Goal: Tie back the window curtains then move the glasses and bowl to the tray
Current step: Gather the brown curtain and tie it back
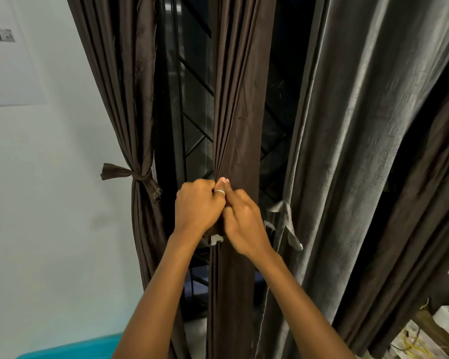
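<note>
Far left: the pleated dark brown curtain panel (pixel 130 99) by the pale wall (pixel 49 203) is seen already gathered and cinched with a knotted brown fabric tie-back (pixel 136 176). This part is judged done.

Between panels: the dark window with diagonal metal grille (pixel 192 112) is exposed.

Centre: a second dark brown curtain panel (pixel 237 99) is bunched at mid-height. The left hand (pixel 197 203) is clenched around the gathered folds, a silver ring (pixel 219 192) worn on one digit. The right hand (pixel 244 224) is pressed against it, fingers closed on the same bundle; a pale scrap of tie fabric (pixel 216 239) shows just below the hands. Whether a knot is formed cannot be told, as it is hidden by the hands. This tying is judged in progress.

Right: a grey crinkled curtain panel (pixel 360 125) is noted with a grey tie-back strip (pixel 283 218) knotted at its edge, its ends hanging free.

Glasses, bowl and tray are not in view; that stage is judged not yet begun.
</note>
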Demonstrator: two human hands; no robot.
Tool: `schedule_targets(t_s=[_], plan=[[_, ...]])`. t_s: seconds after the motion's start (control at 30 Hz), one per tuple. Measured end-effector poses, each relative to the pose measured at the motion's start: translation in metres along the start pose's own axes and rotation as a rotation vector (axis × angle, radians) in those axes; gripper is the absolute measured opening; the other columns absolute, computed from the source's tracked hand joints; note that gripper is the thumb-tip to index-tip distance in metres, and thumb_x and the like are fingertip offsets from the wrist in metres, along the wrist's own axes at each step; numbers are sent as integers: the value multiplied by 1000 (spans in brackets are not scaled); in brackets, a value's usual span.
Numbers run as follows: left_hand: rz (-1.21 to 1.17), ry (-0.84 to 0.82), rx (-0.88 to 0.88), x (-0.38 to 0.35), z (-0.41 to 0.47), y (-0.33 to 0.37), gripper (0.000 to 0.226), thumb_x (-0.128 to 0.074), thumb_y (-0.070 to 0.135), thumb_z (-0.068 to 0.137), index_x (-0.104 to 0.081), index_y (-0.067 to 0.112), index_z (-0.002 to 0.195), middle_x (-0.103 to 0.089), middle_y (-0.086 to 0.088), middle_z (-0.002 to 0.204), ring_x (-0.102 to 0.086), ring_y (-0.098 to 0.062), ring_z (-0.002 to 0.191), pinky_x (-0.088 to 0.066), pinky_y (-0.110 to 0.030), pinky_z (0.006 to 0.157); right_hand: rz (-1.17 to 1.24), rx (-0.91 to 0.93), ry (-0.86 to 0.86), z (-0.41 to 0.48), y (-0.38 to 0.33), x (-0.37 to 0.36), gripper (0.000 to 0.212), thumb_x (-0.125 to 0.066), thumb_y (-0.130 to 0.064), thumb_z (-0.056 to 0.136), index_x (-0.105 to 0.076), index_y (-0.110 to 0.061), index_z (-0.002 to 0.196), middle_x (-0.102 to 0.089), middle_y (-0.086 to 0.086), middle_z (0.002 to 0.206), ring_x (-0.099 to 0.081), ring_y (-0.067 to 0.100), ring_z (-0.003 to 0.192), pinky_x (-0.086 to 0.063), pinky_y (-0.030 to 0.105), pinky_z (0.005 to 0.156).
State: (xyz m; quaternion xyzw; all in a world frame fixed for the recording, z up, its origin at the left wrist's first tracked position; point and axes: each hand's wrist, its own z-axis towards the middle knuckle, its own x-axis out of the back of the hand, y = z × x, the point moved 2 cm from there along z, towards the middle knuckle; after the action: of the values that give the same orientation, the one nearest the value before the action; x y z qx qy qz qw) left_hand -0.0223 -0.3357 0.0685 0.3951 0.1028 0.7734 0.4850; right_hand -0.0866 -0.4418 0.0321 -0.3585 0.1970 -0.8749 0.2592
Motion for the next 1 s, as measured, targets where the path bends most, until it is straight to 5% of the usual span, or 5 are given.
schedule_targets(t_s=[0.17,0.33,0.63,0.87,1.0], plan=[[-102,-68,-43,10,-2,-11,60,-59,41,99,-41,13,49,-36,6,41,-36,-12,38,-29,-24,44,220,-227,220,24,28,23,52,-54,-35,100,-45,-17,149,-48,-2,138,-49,10,128,-43,33,111],[-311,-213,19,20,-6,-14,61,-60,43,98,-37,9,53,-33,4,45,-34,-11,41,-34,-26,46,684,-447,38,50,54,43,96,-79,-61,77,-32,-29,154,-53,-9,146,-56,9,130,-48,35,109],[-579,-388,129,37,-12,-17,72,-58,57,91,-63,-15,91,-61,-41,91,-60,-58,88,-49,-63,91,1066,-535,-406,62,66,44,71,-95,-33,64,-66,-14,126,-72,10,124,-70,26,115,-60,35,86],[-477,-300,140,40,-7,-26,74,-54,61,91,-62,-13,86,-62,-36,82,-62,-53,79,-54,-58,84,914,-458,-290,67,63,47,41,-82,-11,81,-72,-7,120,-74,13,120,-70,27,115,-60,34,89],[-323,-148,66,34,-5,-25,59,-57,45,99,-36,16,51,-36,6,43,-37,-11,40,-37,-19,46,706,-360,-60,57,54,47,23,-79,-14,87,-77,-17,110,-79,0,106,-75,19,102,-62,31,83]])
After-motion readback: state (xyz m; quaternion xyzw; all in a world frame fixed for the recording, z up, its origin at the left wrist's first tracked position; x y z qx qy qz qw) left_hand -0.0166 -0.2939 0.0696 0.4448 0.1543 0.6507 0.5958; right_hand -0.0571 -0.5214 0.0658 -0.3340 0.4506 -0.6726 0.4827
